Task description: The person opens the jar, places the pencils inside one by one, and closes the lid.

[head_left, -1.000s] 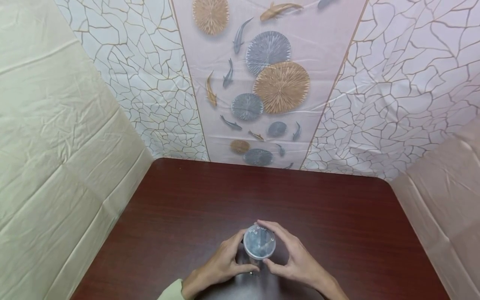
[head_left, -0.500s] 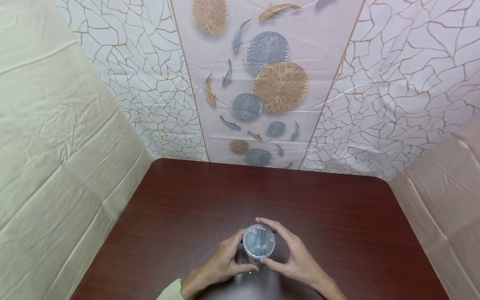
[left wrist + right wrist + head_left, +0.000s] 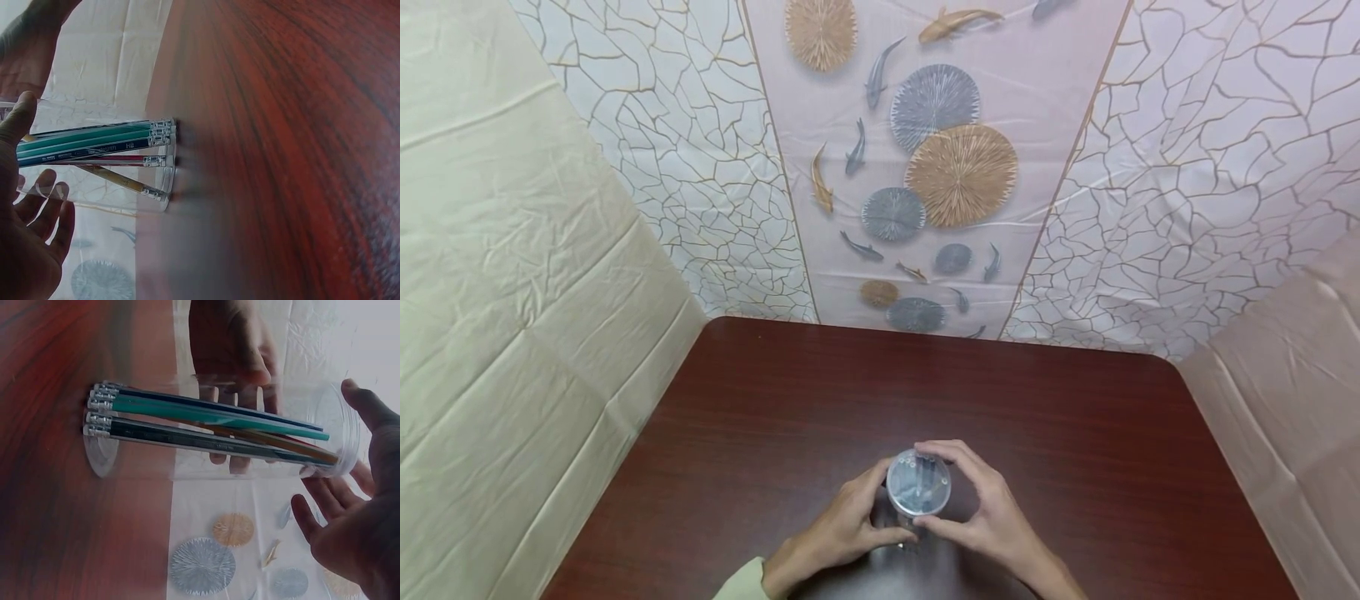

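Note:
A clear jar with a transparent lid stands upright on the table in front of me, between both hands. Inside, several pencils, mostly green and dark with one red and one yellowish, have their eraser ends at the base. My left hand curls round the jar's side, its thumb toward me. Higher up, my right hand grips the lid's rim, fingers at the far side and thumb at the near side. In the right wrist view the left hand's fingers show through the clear wall.
A dark red-brown wooden table extends around the jar. Behind it hangs a patterned cloth with fish and round leaf shapes. Pale creased cloths line the left and right sides.
My right fingers spread slightly off the lid's far edge half a second ago, and now press against the rim again, with the thumb shifted left. The left hand and jar barely moved.

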A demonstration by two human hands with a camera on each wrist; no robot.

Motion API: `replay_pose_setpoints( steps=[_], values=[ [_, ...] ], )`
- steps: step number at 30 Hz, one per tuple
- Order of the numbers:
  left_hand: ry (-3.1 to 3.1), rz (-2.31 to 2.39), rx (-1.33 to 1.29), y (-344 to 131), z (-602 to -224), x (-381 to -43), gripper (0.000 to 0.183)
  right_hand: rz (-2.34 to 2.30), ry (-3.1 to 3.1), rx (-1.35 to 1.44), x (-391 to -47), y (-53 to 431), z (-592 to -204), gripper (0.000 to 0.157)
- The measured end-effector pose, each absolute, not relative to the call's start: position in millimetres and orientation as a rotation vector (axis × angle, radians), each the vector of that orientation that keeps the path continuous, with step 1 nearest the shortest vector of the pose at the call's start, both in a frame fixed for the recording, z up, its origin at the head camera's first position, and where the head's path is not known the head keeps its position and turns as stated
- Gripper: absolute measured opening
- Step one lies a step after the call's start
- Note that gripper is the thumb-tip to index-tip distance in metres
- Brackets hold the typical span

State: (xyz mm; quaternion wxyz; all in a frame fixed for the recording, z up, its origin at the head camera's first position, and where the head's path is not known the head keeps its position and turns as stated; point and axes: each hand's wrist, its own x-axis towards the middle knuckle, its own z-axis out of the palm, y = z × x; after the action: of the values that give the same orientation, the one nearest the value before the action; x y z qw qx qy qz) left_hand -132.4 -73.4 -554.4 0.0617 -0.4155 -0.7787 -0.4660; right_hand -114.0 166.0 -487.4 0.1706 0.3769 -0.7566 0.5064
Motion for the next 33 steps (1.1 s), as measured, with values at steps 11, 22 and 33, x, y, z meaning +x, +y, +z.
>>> replay_pose_setpoints(
  steps=[11, 22, 33],
  values=[
    [-2.356, -1.385, -1.245, -73.0, -552.9, -130.8, 0.097, 1.492, -2.239, 1.142, -112.9, 170.2, -480.8, 0.087],
    [-2.307, -1.312, -1.272, -73.3, -551.6, -131.4, 0.098, 1.514, -2.269, 1.133, -115.2, 171.9, -479.4, 0.082],
    [-2.304, -1.293, -1.252, -71.9, -553.7, -130.6, 0.097, 1.422, -2.17, 1.07, -112.5, 166.8, -485.8, 0.081]
  ],
)
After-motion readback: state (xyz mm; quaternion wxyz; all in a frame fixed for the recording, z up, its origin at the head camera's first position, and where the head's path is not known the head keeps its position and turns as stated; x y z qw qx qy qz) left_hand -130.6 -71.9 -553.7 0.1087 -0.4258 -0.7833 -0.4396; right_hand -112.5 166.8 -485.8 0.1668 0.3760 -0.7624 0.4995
